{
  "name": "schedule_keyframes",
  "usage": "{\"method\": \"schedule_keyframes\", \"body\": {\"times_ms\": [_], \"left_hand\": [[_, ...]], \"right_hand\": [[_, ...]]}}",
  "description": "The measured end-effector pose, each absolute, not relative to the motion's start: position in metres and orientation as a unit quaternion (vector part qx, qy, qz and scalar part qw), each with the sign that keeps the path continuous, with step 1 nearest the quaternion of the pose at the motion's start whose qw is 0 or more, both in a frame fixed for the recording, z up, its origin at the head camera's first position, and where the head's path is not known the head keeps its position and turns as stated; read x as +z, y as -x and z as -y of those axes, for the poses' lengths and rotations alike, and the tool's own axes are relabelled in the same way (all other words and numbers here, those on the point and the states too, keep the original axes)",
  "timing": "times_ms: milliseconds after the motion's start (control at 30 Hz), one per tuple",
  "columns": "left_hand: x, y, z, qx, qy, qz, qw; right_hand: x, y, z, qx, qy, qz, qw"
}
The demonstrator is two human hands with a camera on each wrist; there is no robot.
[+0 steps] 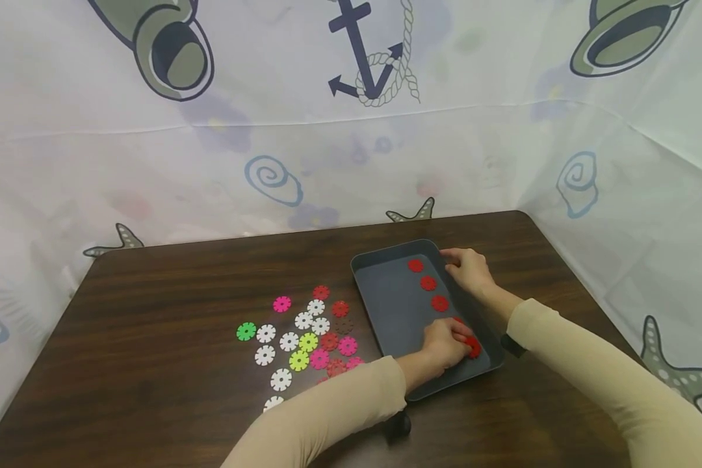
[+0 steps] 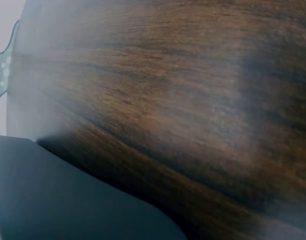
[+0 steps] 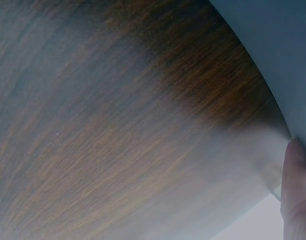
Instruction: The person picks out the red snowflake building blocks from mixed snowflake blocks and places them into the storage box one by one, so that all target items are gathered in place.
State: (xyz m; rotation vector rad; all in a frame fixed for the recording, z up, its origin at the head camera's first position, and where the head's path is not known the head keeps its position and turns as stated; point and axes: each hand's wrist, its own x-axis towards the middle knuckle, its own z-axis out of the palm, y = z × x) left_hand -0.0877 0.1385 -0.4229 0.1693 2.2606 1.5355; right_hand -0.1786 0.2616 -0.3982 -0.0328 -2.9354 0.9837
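Observation:
A dark grey rectangular tray (image 1: 380, 286) lies on the table, with a slanting column of red notched discs (image 1: 428, 283) inside along its right side. My left hand (image 1: 444, 342) reaches into the tray, its fingers bent down over the near end of that column. Its fingertips pinch a red disc (image 1: 472, 346), and another disc is partly hidden behind the fingers. At the tray's far right rim, my right hand (image 1: 469, 270) touches the edge with extended fingertips. The right wrist view shows a straight finger (image 3: 296, 180) against the tray's outer wall (image 3: 277, 50).
Left of the tray, loose notched discs lie scattered: white (image 1: 265, 355), yellow (image 1: 299, 361), pink (image 1: 281, 304), green (image 1: 246, 331) and red. My left sleeve (image 1: 339, 409) covers some. The brown wood table (image 1: 123, 338) meets a printed cloth (image 1: 327, 156) behind.

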Motion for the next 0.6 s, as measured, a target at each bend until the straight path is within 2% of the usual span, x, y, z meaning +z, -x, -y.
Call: {"method": "schedule_keyframes", "body": {"times_ms": [600], "left_hand": [[-0.4165,0.0821,-0.1371,0.546,-0.049,-0.813,0.197]], "right_hand": [[-0.3978,0.1778,-0.2616,0.315,0.014,0.949,0.011]]}}
